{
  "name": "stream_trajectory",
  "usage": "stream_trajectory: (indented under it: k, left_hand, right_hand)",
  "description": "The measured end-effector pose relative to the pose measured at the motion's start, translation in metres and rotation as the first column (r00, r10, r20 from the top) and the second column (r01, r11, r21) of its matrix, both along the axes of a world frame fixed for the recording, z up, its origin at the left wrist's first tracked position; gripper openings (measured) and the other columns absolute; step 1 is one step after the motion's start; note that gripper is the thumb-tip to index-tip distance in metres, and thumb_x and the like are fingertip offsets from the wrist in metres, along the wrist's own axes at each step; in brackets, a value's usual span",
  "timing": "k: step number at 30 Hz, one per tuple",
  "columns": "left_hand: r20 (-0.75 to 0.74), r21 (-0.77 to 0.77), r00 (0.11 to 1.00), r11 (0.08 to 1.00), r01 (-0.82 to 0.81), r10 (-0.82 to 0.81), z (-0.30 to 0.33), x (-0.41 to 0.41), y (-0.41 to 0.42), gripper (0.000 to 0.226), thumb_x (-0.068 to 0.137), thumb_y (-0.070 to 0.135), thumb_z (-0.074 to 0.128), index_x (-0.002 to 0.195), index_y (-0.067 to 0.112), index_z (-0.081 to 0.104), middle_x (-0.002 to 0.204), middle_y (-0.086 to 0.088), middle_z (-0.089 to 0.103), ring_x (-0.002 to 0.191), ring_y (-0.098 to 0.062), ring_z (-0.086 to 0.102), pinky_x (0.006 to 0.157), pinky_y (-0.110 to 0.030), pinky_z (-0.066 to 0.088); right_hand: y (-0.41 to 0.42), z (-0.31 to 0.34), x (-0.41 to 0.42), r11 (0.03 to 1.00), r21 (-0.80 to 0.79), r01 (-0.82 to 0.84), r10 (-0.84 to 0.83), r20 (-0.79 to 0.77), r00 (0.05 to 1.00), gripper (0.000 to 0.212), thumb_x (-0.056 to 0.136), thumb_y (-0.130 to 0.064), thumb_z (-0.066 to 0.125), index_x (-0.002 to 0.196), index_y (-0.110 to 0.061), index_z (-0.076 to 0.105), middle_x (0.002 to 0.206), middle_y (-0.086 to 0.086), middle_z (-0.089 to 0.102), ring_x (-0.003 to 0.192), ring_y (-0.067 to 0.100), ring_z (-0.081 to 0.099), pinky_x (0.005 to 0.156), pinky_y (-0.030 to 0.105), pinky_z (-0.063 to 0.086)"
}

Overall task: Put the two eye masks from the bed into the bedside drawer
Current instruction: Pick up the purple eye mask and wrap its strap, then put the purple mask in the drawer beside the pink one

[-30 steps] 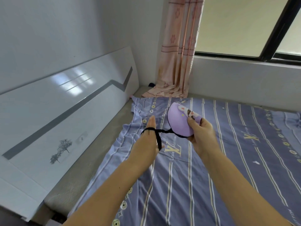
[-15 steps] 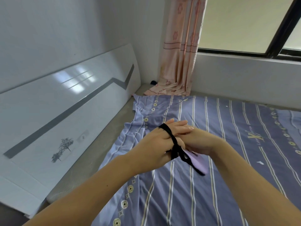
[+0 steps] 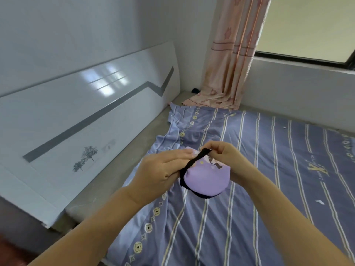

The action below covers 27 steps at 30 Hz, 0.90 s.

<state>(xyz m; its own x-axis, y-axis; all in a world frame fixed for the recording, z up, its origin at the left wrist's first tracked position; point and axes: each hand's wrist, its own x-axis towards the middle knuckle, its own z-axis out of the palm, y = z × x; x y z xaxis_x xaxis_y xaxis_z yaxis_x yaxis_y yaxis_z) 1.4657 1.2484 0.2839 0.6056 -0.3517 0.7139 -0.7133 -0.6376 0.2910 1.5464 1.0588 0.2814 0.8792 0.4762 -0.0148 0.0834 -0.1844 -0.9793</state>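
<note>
- Both hands are up over the bed, about the middle of the frame, working on one purple eye mask [image 3: 207,179] with a black edge and a little cartoon print near its top.
- Left hand [image 3: 161,169] is closed around the mask's left side, fingers curled in, thumb lying flat along the top toward the strap.
- Right hand [image 3: 228,158] sits just behind the mask, fingertips pinched tight on the black elastic strap [image 3: 196,160], which runs diagonally down-left from the pinch to the mask's edge.
- The mask is held in the air above the purple striped bedsheet [image 3: 259,208], not lying on it.
- Only this one mask is in view, and no drawer shows up anywhere in the shot.
- Left side of the frame: a glossy white headboard panel [image 3: 76,116] with a grey zigzag stripe and small tree print, leaning against the wall.
- Top centre: a pink curtain [image 3: 230,54] hanging down and bunching at the far edge of the bed, next to the window [image 3: 311,27] in the upper right.
</note>
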Motion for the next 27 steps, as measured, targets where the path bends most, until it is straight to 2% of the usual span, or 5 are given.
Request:
stream_trajectory:
  k: [8,13,17,22,27]
  left_hand:
    - [-0.131,0.012,0.919,0.928,-0.374,0.372,-0.045,-0.055,0.067,0.022,0.089,-0.001,0.052,0.101,-0.001,0.071,0.126,-0.013,0.048,0.122,-0.026,0.044,0.106,-0.028,0.036]
    - [-0.490,-0.219,0.709,0.715,-0.664,0.508,-0.081,-0.141,0.118,0.047,0.082,-0.013,0.040,0.103,0.015,0.072,0.130,0.005,0.050,0.122,-0.004,0.046,0.105,-0.016,0.037]
    - [-0.848,-0.529,0.524,0.076,-0.845,-0.078,-0.119,-0.217,0.150,0.025,0.090,0.039,0.050,0.114,0.037,0.055,0.112,0.001,0.066,0.092,-0.013,0.068,0.074,-0.030,0.059]
    - [-0.960,-0.222,0.204,0.075,-0.972,-0.190,-0.201,-0.317,0.191,0.011,0.090,0.016,0.059,0.094,0.007,0.063,0.085,-0.008,0.066,0.059,-0.011,0.066,0.051,-0.025,0.058]
    - [-0.969,-0.056,0.067,-0.053,-0.997,-0.237,-0.281,-0.382,0.260,0.006,0.086,0.008,0.062,0.080,0.009,0.061,0.073,-0.008,0.062,0.060,-0.021,0.062,0.065,-0.041,0.058]
  right_hand:
    - [0.057,-0.032,-0.004,0.869,0.209,-0.447,0.494,-0.375,0.785,0.020,0.091,-0.019,0.053,0.092,-0.017,0.073,0.079,-0.001,0.074,0.069,0.010,0.068,0.060,0.022,0.056]
    - [0.159,-0.063,-0.052,0.778,-0.002,-0.628,0.582,-0.372,0.723,0.017,0.091,-0.021,0.055,0.085,-0.016,0.070,0.066,-0.009,0.068,0.060,0.005,0.064,0.054,0.017,0.052]
    - [0.236,-0.109,-0.114,0.760,-0.175,-0.626,0.545,-0.354,0.760,0.014,0.088,-0.016,0.059,0.077,-0.018,0.068,0.062,-0.007,0.066,0.059,0.008,0.061,0.055,0.022,0.052]
    - [0.299,-0.189,-0.204,0.563,-0.367,-0.740,0.575,-0.470,0.670,0.020,0.088,-0.012,0.058,0.068,-0.017,0.063,0.055,-0.006,0.062,0.049,0.005,0.056,0.048,0.022,0.050]
    - [0.374,-0.278,-0.277,0.412,-0.548,-0.728,0.598,-0.441,0.670,0.016,0.086,-0.021,0.058,0.072,-0.019,0.065,0.064,-0.003,0.062,0.061,0.015,0.055,0.058,0.026,0.043]
